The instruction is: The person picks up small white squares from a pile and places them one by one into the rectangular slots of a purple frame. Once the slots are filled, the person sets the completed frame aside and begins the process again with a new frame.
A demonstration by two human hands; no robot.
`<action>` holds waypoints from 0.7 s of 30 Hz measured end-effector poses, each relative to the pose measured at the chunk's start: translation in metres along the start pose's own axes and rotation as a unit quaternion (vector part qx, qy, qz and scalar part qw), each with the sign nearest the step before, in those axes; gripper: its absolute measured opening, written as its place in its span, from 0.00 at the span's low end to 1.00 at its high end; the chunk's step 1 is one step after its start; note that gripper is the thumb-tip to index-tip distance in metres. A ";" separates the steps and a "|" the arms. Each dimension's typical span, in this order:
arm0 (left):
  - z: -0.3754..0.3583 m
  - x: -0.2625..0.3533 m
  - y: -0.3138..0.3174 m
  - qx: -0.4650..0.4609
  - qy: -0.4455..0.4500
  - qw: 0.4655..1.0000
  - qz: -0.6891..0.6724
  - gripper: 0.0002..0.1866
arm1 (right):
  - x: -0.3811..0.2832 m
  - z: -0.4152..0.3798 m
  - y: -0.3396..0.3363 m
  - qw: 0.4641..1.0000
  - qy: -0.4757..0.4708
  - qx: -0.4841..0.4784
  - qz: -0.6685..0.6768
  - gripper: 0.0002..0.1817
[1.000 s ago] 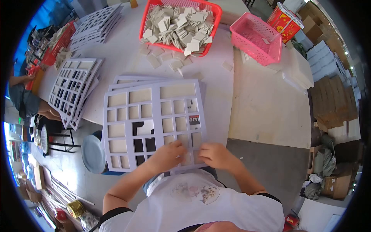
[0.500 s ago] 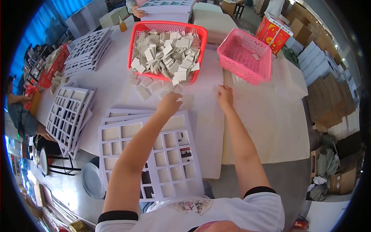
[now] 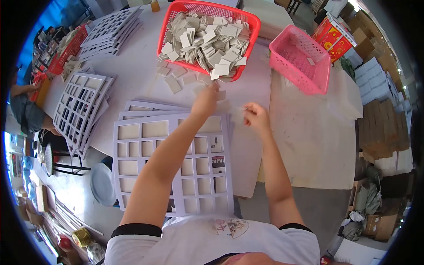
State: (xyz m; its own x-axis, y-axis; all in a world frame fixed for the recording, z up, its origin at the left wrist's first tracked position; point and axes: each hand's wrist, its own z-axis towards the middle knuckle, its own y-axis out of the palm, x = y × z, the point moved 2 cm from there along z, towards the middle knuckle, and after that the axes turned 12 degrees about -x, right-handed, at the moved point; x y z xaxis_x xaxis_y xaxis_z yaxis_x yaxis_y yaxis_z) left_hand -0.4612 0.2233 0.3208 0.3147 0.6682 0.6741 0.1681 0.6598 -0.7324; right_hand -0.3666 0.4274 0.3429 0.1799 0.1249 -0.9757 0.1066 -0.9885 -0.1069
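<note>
A: Where are the hands?

B: The left hand (image 3: 206, 100) reaches over the white grid frame (image 3: 170, 163) to the loose grey squares (image 3: 176, 79) lying just below the red basket (image 3: 207, 33). The fingers curl down; whether they pinch a square I cannot tell, it is blurred. The right hand (image 3: 256, 117) is pinched narrow on a pale square piece (image 3: 238, 114), also smeared.

A: Room to move?

B: Bare bench (image 3: 309, 132) lies right of the frame, up to the pink basket (image 3: 300, 57). The frame's near edge overhangs the bench toward the person's shirt.

A: Anything hidden?

B: The left forearm covers several of the frame's cells. More frames (image 3: 79, 110) are stacked at the left, near the bench edge.
</note>
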 end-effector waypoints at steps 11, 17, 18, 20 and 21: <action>-0.136 0.009 -0.091 0.047 -0.070 0.971 -0.222 0.12 | -0.005 -0.056 0.071 0.993 -0.035 -0.096 -0.064 0.06; -0.171 0.016 -0.086 0.014 -0.087 0.953 -0.289 0.09 | -0.007 -0.066 0.079 0.971 -0.105 -0.069 -0.202 0.05; -0.174 0.016 -0.082 0.009 -0.091 0.954 -0.287 0.09 | -0.011 -0.070 0.082 0.958 -0.127 -0.053 -0.253 0.05; -0.178 0.020 -0.076 -0.010 -0.093 0.953 -0.287 0.09 | -0.010 -0.075 0.089 0.954 -0.136 -0.016 -0.266 0.06; -0.180 0.025 -0.073 -0.024 -0.091 0.952 -0.290 0.09 | -0.008 -0.076 0.091 0.952 -0.140 0.002 -0.272 0.07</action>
State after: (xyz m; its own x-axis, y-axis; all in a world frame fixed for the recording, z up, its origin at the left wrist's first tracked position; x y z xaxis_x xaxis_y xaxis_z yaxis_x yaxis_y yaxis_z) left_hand -0.2978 0.1305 0.3741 -0.0104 0.2478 0.9688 0.3075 0.9227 -0.2327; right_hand -0.2836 0.3426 0.3560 -0.1685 0.5922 -0.7880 0.1060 -0.7839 -0.6118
